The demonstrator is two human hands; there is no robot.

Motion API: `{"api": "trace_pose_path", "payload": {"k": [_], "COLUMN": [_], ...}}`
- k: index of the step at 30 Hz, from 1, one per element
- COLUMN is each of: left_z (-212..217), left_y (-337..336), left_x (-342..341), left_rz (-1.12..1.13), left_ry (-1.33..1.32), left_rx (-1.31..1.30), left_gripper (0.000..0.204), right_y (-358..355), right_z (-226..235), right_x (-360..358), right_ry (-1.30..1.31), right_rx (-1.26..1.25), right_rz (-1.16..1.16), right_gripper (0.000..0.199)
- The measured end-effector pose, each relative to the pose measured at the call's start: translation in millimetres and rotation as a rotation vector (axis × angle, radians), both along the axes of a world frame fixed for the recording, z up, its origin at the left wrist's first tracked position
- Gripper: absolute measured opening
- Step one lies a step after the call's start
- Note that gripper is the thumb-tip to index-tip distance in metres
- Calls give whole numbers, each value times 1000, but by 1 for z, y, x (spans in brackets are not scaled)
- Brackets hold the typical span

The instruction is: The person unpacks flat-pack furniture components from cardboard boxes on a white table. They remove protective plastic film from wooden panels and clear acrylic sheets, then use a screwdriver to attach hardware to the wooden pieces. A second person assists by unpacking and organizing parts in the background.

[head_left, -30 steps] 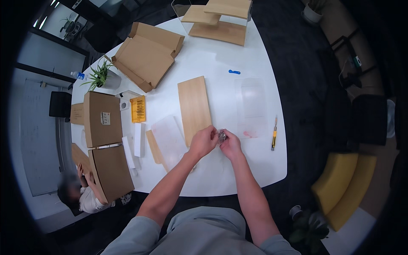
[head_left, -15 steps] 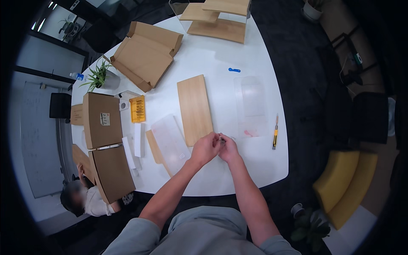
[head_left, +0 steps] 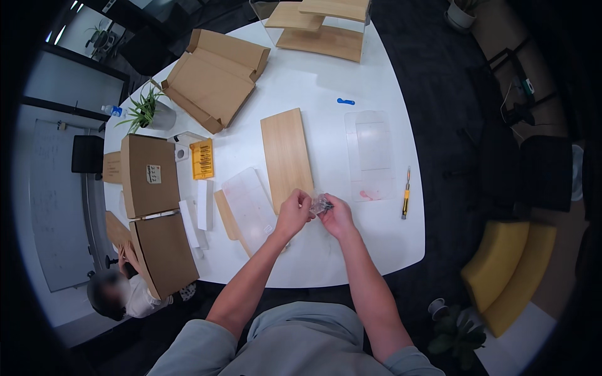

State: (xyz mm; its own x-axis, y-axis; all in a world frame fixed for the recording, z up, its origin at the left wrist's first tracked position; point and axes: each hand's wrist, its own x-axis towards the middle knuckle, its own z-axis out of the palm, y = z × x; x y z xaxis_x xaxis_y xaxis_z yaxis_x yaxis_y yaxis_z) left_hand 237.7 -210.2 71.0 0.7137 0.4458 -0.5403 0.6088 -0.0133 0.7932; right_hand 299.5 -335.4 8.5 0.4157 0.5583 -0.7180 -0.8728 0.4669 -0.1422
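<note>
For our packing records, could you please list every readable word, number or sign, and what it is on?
White label on the cardboard box: dark characters, not copied here.
Brown carton behind it: print too small to read.
Whiteboard: faint writing, too blurred to read.
Bottle: blue label, too small to read.
Clear packet between left hand and right hand: no text legible.

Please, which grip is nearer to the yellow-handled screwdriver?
Right. The right grip is left of the yellow-handled screwdriver, apart from it; the left grip is farther left, beyond the right one.
</note>
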Motion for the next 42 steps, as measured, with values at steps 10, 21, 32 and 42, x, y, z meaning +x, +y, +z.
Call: {"api": "trace_pose_path", "payload": {"k": [10, 21, 32, 42], "left_z": [-14, -24, -17, -5], "left_y": [4, 7, 8, -7], "left_x": [-1, 0, -1, -3], "left_rz": [-32, 75, -66, -134], "left_ry": [-48, -147, -144, -202], "left_rx": [179, -67, 16, 439], "left_gripper": [12, 10, 7, 9], "right_y": [-10, -16, -15, -14], "right_z": [12, 16, 24, 26], "right_x": [13, 19, 22, 21], "right_ry": [-248, -215, -284, -410], "right_rx": [-70, 37, -39, -206], "right_rz": [369, 347, 449, 595], "right_gripper": [15, 12, 12, 13]}}
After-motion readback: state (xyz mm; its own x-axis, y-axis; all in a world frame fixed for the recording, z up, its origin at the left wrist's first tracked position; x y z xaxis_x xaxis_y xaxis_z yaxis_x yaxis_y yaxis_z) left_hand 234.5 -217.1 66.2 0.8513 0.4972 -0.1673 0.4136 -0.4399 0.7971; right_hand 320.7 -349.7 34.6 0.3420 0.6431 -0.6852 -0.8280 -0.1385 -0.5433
